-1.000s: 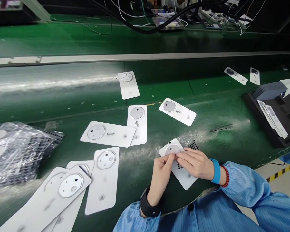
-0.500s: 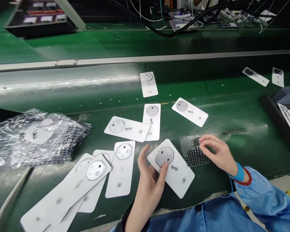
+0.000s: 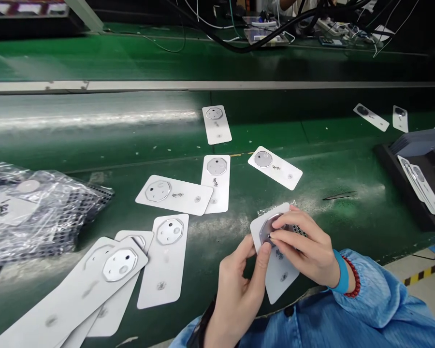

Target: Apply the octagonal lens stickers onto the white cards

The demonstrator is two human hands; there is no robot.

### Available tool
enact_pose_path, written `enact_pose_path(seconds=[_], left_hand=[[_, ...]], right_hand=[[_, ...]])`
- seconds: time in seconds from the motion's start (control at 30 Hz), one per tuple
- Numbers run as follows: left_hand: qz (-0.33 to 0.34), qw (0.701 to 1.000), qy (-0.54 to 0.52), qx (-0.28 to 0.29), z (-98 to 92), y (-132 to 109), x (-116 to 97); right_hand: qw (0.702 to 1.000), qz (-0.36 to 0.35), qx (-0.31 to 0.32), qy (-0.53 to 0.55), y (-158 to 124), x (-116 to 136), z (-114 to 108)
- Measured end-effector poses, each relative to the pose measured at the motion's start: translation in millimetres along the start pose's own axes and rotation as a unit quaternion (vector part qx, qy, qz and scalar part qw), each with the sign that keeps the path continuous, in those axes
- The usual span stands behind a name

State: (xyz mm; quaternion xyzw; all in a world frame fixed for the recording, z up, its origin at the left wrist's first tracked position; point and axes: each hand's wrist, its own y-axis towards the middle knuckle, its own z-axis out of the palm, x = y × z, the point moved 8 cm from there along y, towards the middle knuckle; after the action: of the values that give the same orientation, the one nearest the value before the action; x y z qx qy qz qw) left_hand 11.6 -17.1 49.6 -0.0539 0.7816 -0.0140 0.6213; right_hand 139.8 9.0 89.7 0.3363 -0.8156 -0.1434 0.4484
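Observation:
My left hand grips a white phone back cover by its edge, thumb in front, holding it tilted above the bench. At the cover's grey camera ring, my right hand has its fingers drawn together. A dark speck shows by its fingertips, too small to make out. Partly hidden behind the cover and the right hand is a clear sheet with small black round pieces. To the left, another white cover lies flat, with several overlapping covers beside it.
More covers lie farther back, such as one at centre and one to its right. Tweezers rest on the green bench. A clear plastic bag sits left; a black tray holding covers stands right. A cable hangs across the back.
My right hand has moved left from the sheet of black pieces to the cover's camera ring. The cover has been raised and tilted in my left hand. The view has shifted slightly right.

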Motion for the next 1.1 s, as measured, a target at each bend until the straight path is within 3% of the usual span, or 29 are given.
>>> enact_pose_path(seconds=[0.23, 0.5, 0.7, 0.77, 0.87, 0.97, 1.1], left_hand=[[0.028, 0.999, 0.014, 0.009, 3.4, -1, -7], [0.047, 0.998, 0.01, -0.035, -2.8, 1, -13], [0.018, 0.995, -0.034, -0.097, -8.8, 2, -2], [-0.004, 0.991, -0.053, -0.122, -12.0, 3, 3], [-0.031, 0.988, -0.068, -0.137, -13.8, 4, 6], [-0.05, 0.988, -0.078, -0.124, -12.0, 6, 8], [-0.068, 0.987, -0.078, -0.125, -13.0, 10, 14]], right_hand=[[0.999, -0.02, 0.0, -0.048, -2, 6, -1], [0.978, -0.097, 0.01, -0.187, -14, 22, 5], [0.993, -0.081, -0.007, -0.09, -13, 19, -5], [0.998, -0.023, -0.036, -0.048, -14, 8, -11], [0.986, 0.133, -0.057, 0.079, -19, -19, -10], [0.94, 0.239, -0.02, 0.245, -24, -36, 7], [0.891, 0.307, -0.006, 0.335, -27, -46, 20]])
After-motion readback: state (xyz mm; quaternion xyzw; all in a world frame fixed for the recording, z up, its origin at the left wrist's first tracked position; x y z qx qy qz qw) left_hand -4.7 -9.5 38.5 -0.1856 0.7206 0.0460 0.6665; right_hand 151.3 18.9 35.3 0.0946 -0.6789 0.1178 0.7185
